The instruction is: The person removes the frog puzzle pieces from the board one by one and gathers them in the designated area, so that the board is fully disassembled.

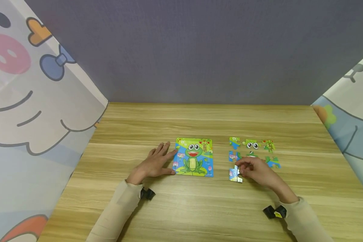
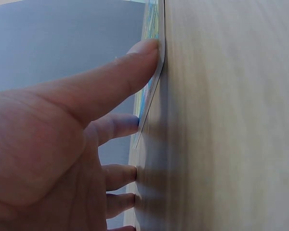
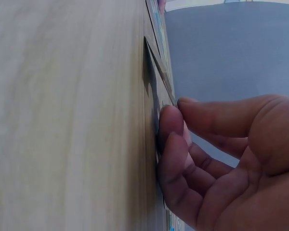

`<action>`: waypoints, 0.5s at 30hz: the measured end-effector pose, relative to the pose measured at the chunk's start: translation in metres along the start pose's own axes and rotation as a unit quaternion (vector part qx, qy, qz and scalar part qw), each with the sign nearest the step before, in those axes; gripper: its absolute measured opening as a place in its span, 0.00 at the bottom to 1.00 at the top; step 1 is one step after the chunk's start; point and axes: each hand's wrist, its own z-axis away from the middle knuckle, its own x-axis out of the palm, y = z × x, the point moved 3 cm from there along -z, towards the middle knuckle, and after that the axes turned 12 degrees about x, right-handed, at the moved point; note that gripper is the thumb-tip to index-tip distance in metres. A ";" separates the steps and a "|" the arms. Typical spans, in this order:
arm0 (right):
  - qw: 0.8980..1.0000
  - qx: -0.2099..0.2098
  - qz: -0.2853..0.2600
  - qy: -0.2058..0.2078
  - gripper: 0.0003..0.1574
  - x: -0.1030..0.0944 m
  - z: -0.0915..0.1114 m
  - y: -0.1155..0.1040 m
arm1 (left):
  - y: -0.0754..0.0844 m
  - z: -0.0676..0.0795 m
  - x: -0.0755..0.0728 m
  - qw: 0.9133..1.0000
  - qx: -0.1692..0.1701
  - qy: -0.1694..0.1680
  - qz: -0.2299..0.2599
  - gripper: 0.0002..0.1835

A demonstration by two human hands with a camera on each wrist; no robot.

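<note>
The square frog picture board (image 1: 196, 158) lies flat on the table, left of the loose jigsaw pieces. My left hand (image 1: 155, 163) has its fingers spread at the board's left side. Its thumb (image 2: 139, 62) and index finger touch that edge, while the other fingertips rest on the tabletop. With thumb and fingertips, my right hand (image 1: 257, 169) pinches a blue and pink jigsaw piece (image 1: 233, 174), which is tilted and catches the light. In the right wrist view, one end of that piece (image 3: 158, 63) is raised off the table. My right fingers partly cover the frog-mouth piece (image 1: 251, 154).
Loose pieces lie spaced in rows: a flower piece (image 1: 234, 142), an eyes piece (image 1: 252, 145), a tree piece (image 1: 270, 145), a blue and pink piece (image 1: 232, 156) and green-blue pieces (image 1: 273, 162). A grey panel (image 1: 199, 53) stands behind the wooden table (image 1: 187, 208).
</note>
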 end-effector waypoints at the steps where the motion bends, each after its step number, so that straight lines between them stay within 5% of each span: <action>1: 1.000 0.000 0.008 0.005 0.12 0.000 0.000 0.000 | 0.000 0.000 0.000 1.000 0.000 0.000 0.000 0.46; 15: 0.997 -0.030 0.043 0.061 0.10 -0.009 -0.004 -0.015 | 0.000 0.000 0.000 1.000 -0.002 -0.003 -0.004 0.46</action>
